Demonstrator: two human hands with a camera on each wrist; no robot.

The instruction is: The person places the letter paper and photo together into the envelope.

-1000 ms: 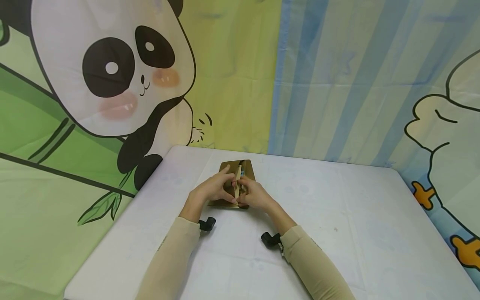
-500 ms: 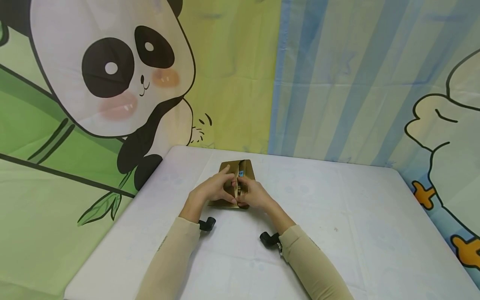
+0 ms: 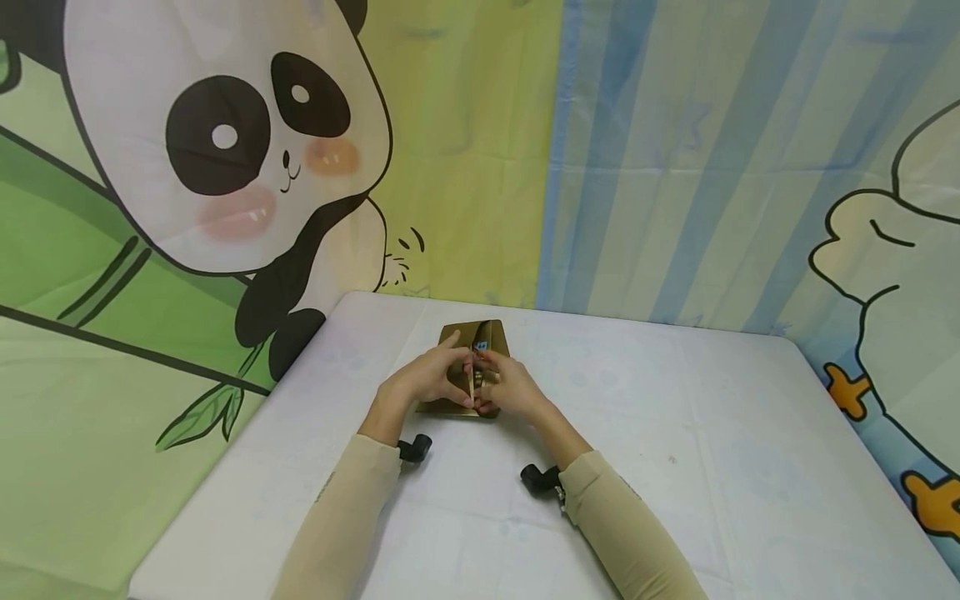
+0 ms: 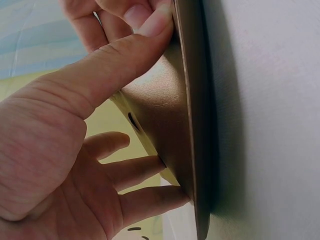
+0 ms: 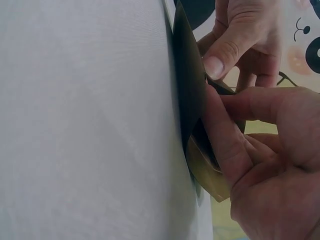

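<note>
On the white table lies a flat, brown folder-like case (image 3: 452, 403) with a lengthwise slit, its exact kind unclear. My left hand (image 3: 427, 373) holds the edge on the slit's left side. In the left wrist view its thumb (image 4: 120, 60) is at the edge, while fingertips touch the brown face. Facing it, my right hand (image 3: 513, 392) pinches at the slit with thumb and index finger; in the right wrist view, a brown fold gapes beside these fingers (image 5: 227, 135). A small blue patch (image 3: 482, 346) shows in the slit. The hands partly hide the opening.
The white table (image 3: 660, 467) spreads around the case on all sides. Behind it hangs a printed cloth (image 3: 465, 150) with a panda and stripes. A black camera mount sits on each wrist, the left one (image 3: 416, 448) close above the table.
The slit's raised left edge has tipped a little to the left, and the blue patch shows more fully. My right fingers have shifted slightly; my left hand stays in place.
</note>
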